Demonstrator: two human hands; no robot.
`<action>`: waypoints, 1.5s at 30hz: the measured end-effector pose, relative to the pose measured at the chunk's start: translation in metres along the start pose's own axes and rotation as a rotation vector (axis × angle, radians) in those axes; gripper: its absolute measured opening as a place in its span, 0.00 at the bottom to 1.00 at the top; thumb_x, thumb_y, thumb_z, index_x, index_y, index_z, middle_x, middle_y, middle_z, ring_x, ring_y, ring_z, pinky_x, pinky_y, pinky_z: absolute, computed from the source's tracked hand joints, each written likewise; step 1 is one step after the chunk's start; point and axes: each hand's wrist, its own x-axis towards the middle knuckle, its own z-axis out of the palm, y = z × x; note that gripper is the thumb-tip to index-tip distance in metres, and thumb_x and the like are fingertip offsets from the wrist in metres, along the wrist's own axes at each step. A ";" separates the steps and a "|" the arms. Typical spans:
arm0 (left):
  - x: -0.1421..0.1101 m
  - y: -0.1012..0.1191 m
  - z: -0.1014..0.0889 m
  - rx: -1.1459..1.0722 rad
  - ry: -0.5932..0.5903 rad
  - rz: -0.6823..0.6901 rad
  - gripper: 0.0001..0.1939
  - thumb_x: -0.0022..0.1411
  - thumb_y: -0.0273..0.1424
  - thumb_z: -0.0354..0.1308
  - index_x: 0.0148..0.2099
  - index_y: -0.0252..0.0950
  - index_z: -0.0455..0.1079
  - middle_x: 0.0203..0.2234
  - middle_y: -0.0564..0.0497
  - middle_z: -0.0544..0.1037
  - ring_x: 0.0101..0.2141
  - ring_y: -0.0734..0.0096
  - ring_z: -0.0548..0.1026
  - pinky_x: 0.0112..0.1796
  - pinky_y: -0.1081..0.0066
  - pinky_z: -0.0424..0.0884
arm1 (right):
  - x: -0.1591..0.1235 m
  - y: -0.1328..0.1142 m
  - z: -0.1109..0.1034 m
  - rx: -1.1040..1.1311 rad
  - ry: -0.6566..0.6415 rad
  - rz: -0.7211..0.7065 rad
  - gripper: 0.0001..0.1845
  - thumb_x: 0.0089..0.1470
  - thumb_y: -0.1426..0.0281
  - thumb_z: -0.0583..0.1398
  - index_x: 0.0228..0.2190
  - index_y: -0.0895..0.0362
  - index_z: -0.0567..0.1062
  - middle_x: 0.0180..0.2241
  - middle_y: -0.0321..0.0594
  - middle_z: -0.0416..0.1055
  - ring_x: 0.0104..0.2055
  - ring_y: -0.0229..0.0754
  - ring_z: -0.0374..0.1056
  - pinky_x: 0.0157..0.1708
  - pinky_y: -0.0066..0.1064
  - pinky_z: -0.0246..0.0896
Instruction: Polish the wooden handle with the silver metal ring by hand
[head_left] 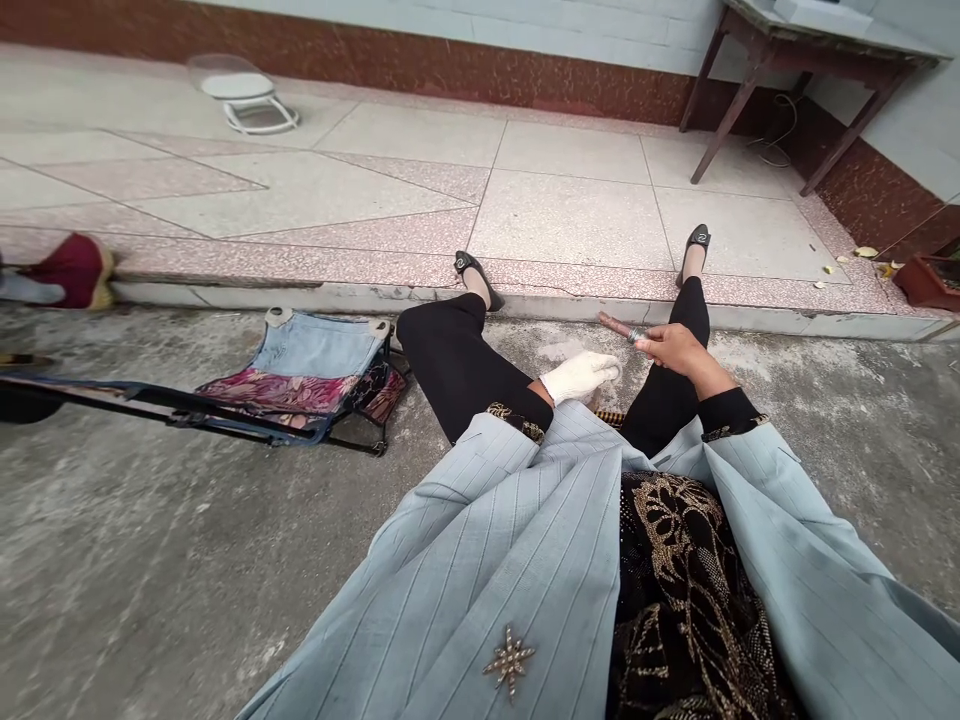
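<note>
The right hand grips a stick near one end, where a slack hold could drop it; whether the gloved left hand holds anything is unclear

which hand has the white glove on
The left hand wears it. The right hand is bare and holds a reddish-brown stick-like piece.

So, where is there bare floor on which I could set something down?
The raised tiled floor shows bare between the white stool and the table; also the concrete between the folding chair and the jacket. Crowded: between the legs, with gloved left hand, right hand and its stick-like item.
</note>
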 end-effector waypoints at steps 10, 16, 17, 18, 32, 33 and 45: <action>0.002 0.004 0.004 0.459 -0.033 0.001 0.15 0.69 0.38 0.48 0.43 0.38 0.74 0.33 0.47 0.79 0.33 0.66 0.75 0.33 0.71 0.61 | -0.003 -0.024 0.021 -0.791 -0.239 0.093 0.19 0.56 0.63 0.63 0.44 0.63 0.79 0.47 0.62 0.75 0.50 0.57 0.72 0.44 0.38 0.64; 0.004 0.000 -0.004 -0.042 -0.030 0.111 0.14 0.68 0.36 0.49 0.43 0.35 0.74 0.36 0.49 0.78 0.37 0.70 0.74 0.39 0.72 0.65 | -0.005 -0.006 -0.006 -0.219 -0.702 -0.070 0.15 0.53 0.60 0.64 0.32 0.60 0.80 0.22 0.37 0.71 0.22 0.36 0.64 0.24 0.28 0.57; 0.003 0.000 -0.005 -0.200 -0.016 0.095 0.15 0.68 0.37 0.49 0.44 0.35 0.73 0.35 0.49 0.77 0.35 0.71 0.73 0.38 0.73 0.66 | -0.007 -0.003 -0.012 -0.050 -0.749 -0.119 0.17 0.50 0.57 0.66 0.33 0.60 0.79 0.22 0.35 0.70 0.22 0.34 0.62 0.23 0.27 0.56; 0.002 -0.001 -0.006 -0.345 0.000 0.064 0.16 0.68 0.38 0.48 0.45 0.34 0.73 0.33 0.50 0.76 0.32 0.73 0.72 0.35 0.73 0.66 | -0.009 0.000 -0.016 0.125 -0.717 -0.161 0.20 0.48 0.55 0.67 0.32 0.60 0.79 0.21 0.34 0.69 0.21 0.32 0.60 0.22 0.26 0.55; -0.003 0.011 -0.006 -0.113 -0.081 0.062 0.15 0.67 0.36 0.48 0.37 0.35 0.73 0.32 0.51 0.77 0.34 0.71 0.73 0.38 0.74 0.64 | 0.003 0.011 -0.001 -0.296 0.126 -0.001 0.16 0.56 0.58 0.60 0.32 0.58 0.79 0.29 0.43 0.75 0.34 0.45 0.70 0.32 0.32 0.59; -0.002 0.010 -0.005 -0.061 -0.068 0.057 0.15 0.68 0.36 0.47 0.38 0.35 0.73 0.32 0.51 0.77 0.34 0.71 0.73 0.38 0.73 0.64 | 0.003 0.009 0.002 -0.425 0.118 0.015 0.17 0.57 0.58 0.60 0.35 0.58 0.80 0.34 0.46 0.77 0.39 0.49 0.71 0.35 0.33 0.60; 0.001 0.001 -0.017 -0.244 -0.006 0.012 0.16 0.66 0.38 0.53 0.43 0.31 0.75 0.34 0.47 0.79 0.35 0.71 0.74 0.40 0.72 0.66 | -0.011 -0.002 -0.008 0.148 -0.632 -0.164 0.21 0.46 0.57 0.67 0.38 0.59 0.80 0.21 0.31 0.68 0.21 0.32 0.60 0.23 0.25 0.56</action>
